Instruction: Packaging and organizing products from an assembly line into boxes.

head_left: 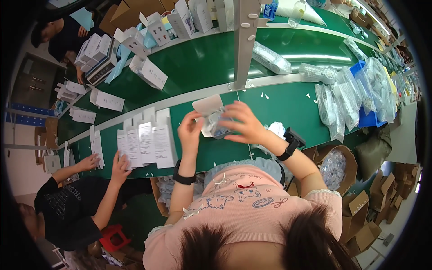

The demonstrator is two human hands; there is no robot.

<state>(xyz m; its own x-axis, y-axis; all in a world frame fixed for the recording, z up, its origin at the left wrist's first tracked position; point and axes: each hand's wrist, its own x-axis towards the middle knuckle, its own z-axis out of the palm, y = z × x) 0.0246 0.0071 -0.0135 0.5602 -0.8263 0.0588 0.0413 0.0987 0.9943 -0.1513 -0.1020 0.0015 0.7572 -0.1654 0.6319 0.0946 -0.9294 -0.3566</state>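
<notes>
In front of me on the green table is a small white carton (208, 104) with its flap raised. Something greyish and shiny lies in its opening, too blurred and covered to name. My left hand (191, 128) pinches the carton's left side by the flap. Over its right side my right hand (244, 123) is spread, fingers stretched out and a little blurred across the opening. White upright cartons (163, 143) stand in a row left of my left hand. A white crumpled item (276, 130) lies beside my right wrist.
Bubble-wrapped pieces (330, 105) pile up at the right around a blue bin (371, 118). A metal post (245, 49) rises from the table's far rail. A co-worker's hand (120, 168) touches the carton row; another person is at far left. Open cardboard boxes (355, 209) stand at lower right.
</notes>
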